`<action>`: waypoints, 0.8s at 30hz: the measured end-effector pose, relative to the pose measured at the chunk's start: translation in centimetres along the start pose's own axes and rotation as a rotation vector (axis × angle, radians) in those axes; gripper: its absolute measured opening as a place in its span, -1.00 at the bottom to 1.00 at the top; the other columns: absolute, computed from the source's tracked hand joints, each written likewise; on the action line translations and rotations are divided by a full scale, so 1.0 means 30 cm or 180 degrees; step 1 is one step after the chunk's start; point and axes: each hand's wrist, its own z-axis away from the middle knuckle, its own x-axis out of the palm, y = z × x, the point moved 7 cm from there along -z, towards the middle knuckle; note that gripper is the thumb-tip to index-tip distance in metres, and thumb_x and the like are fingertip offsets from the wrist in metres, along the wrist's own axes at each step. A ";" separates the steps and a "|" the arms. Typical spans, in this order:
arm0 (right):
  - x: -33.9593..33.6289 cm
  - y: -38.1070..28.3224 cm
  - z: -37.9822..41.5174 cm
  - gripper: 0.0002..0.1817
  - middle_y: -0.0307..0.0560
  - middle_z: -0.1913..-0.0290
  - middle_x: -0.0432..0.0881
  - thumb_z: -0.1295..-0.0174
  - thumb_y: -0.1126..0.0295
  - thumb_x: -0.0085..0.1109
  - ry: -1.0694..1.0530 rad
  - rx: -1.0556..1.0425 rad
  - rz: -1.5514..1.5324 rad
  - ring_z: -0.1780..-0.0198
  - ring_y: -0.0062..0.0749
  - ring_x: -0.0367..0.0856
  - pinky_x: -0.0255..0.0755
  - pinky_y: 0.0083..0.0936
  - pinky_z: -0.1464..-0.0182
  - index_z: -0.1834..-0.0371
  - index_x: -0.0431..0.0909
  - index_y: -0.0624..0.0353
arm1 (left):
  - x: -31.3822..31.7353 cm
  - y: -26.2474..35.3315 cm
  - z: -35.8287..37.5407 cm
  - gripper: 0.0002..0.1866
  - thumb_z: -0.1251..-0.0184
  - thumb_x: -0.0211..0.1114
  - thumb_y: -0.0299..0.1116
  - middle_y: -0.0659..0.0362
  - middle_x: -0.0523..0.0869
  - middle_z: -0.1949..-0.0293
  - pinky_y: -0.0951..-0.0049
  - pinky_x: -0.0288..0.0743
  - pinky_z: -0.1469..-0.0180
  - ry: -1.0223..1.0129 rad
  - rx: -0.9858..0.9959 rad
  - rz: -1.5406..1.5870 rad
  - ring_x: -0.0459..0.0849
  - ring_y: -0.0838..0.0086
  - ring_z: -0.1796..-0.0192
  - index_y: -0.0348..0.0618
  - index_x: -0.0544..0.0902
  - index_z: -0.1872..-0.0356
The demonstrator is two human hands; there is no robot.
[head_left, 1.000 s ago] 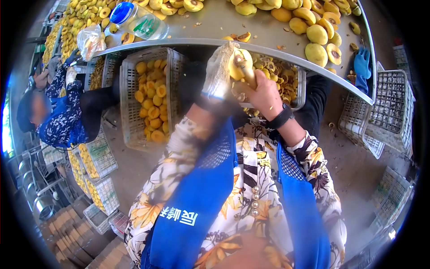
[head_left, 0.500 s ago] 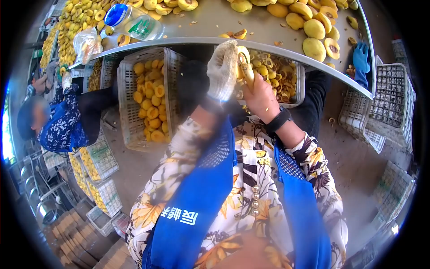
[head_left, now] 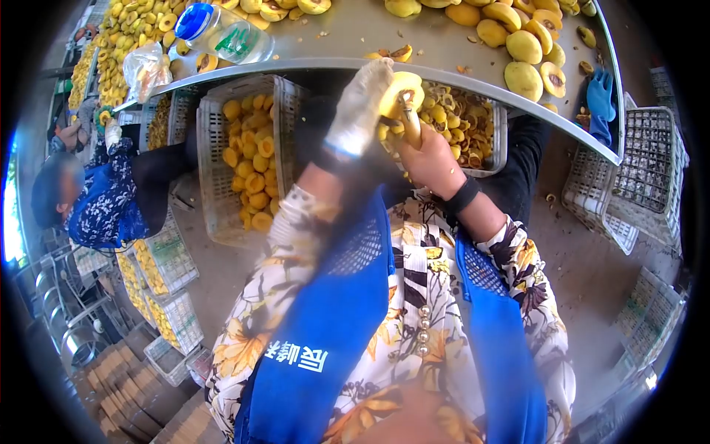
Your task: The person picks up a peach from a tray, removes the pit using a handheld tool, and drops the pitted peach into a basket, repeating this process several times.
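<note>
Both hands were busy, right in front of the near edge of the table [head_left: 336, 46]! The gloved left hand [head_left: 359, 109] had its fingers closed around a yellow fruit half [head_left: 403, 83], cut face showing, brown at its middle. And there was the bare right hand [head_left: 435, 161], wrapped tight on the handle of a pitting tool [head_left: 411, 129], the metal tip right at that brown centre; how deep it sat, I couldn't tell.

Below the pair, tucked partly under the near edge, stood a crate [head_left: 500, 140] loaded with fruit pieces. To its left, a second crate [head_left: 214, 166] held orange-yellow halves.

Up on the table, a blue-capped bottle [head_left: 233, 37] kept to the near edge, left of the hands, with a clear plastic bag [head_left: 145, 70] farther left along that same edge. Over by the near right corner lay a blue glove [head_left: 600, 96], just right of a cluster of fruit [head_left: 523, 81]. And off past the left, a co-worker [head_left: 111, 200] in a blue patterned top sat beside the line!
</note>
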 end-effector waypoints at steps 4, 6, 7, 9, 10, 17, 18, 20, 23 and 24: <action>0.038 -0.035 0.026 -0.89 -0.22 0.64 0.40 -0.13 0.45 -0.04 -0.0299 0.0497 -0.0527 0.78 -0.60 0.30 0.19 -0.61 0.79 0.32 0.35 0.24 | -0.024 -0.053 0.039 -0.70 -0.24 0.23 -0.25 0.20 0.61 0.24 0.60 0.51 0.27 0.0894 0.0394 -0.0186 0.58 0.59 0.26 -0.27 0.54 0.15; 0.070 -0.019 0.042 -0.89 -0.23 0.65 0.35 -0.12 0.47 -0.06 -0.0508 0.0920 -0.0995 0.79 -0.58 0.25 0.19 -0.60 0.79 0.30 0.32 0.21 | -0.029 -0.100 0.041 -0.70 -0.28 0.18 -0.27 0.21 0.60 0.19 0.60 0.50 0.24 0.0844 -0.0653 0.0463 0.58 0.58 0.24 -0.25 0.53 0.08; 0.079 -0.015 0.053 -0.89 -0.24 0.66 0.33 -0.12 0.48 -0.06 -0.0613 0.1093 -0.1167 0.79 -0.59 0.24 0.18 -0.60 0.79 0.30 0.30 0.20 | -0.073 -0.175 0.015 -0.71 -0.29 0.16 -0.24 0.23 0.62 0.23 0.61 0.49 0.27 0.0828 -0.0662 0.0457 0.58 0.58 0.26 -0.23 0.53 0.10; 0.093 -0.012 0.070 -0.89 -0.26 0.67 0.30 -0.12 0.49 -0.06 -0.0811 0.1421 -0.1526 0.80 -0.60 0.21 0.18 -0.59 0.78 0.29 0.28 0.16 | -0.063 -0.168 0.004 -0.71 -0.29 0.16 -0.21 0.21 0.63 0.27 0.62 0.48 0.32 0.0515 -0.0644 0.0214 0.59 0.59 0.31 -0.23 0.55 0.14; 0.094 -0.017 0.073 -0.89 -0.27 0.67 0.30 -0.11 0.49 -0.05 -0.0861 0.1432 -0.1656 0.79 -0.61 0.20 0.18 -0.59 0.77 0.30 0.28 0.15 | -0.060 -0.167 0.005 -0.70 -0.29 0.15 -0.19 0.20 0.64 0.27 0.61 0.48 0.33 0.0567 -0.0686 0.0094 0.59 0.58 0.33 -0.22 0.56 0.16; 0.113 -0.019 0.091 -0.92 -0.31 0.67 0.28 -0.12 0.51 -0.01 -0.1504 0.1545 -0.2659 0.79 -0.68 0.14 0.11 -0.64 0.74 0.37 0.31 0.09 | -0.055 -0.167 0.007 -0.68 -0.32 0.11 -0.14 0.20 0.62 0.19 0.61 0.46 0.26 0.0670 -0.1146 -0.0166 0.56 0.61 0.26 -0.18 0.54 0.12; 0.113 -0.020 0.091 -0.92 -0.32 0.67 0.28 -0.13 0.51 -0.01 -0.1535 0.1582 -0.2605 0.79 -0.68 0.14 0.10 -0.65 0.74 0.38 0.31 0.09 | -0.049 -0.164 0.000 -0.69 -0.32 0.11 -0.14 0.21 0.61 0.20 0.62 0.46 0.26 0.0467 -0.1017 -0.0106 0.55 0.62 0.26 -0.16 0.54 0.12; 0.123 -0.024 0.089 -0.92 -0.33 0.67 0.28 -0.14 0.50 0.00 -0.1621 0.1500 -0.2772 0.80 -0.69 0.13 0.08 -0.66 0.75 0.40 0.32 0.09 | -0.049 -0.170 0.001 -0.71 -0.32 0.11 -0.14 0.23 0.60 0.21 0.62 0.47 0.26 0.0068 -0.0760 0.0004 0.53 0.64 0.27 -0.13 0.55 0.13; 0.122 -0.042 0.077 -0.94 -0.33 0.68 0.29 -0.15 0.50 0.01 -0.1565 0.1274 -0.2864 0.81 -0.69 0.14 0.07 -0.67 0.75 0.40 0.34 0.10 | -0.063 -0.231 -0.027 -0.65 -0.23 0.18 -0.02 0.21 0.58 0.38 0.57 0.42 0.48 0.0785 -0.1053 0.1241 0.51 0.57 0.42 -0.10 0.54 0.21; 0.123 -0.045 0.076 -0.95 -0.32 0.68 0.30 -0.15 0.51 0.01 -0.1523 0.1196 -0.2868 0.81 -0.69 0.14 0.08 -0.68 0.76 0.39 0.35 0.11 | -0.078 -0.231 -0.024 -0.62 -0.23 0.16 0.02 0.20 0.57 0.36 0.57 0.41 0.47 0.0936 -0.0958 0.1327 0.51 0.57 0.39 -0.08 0.53 0.18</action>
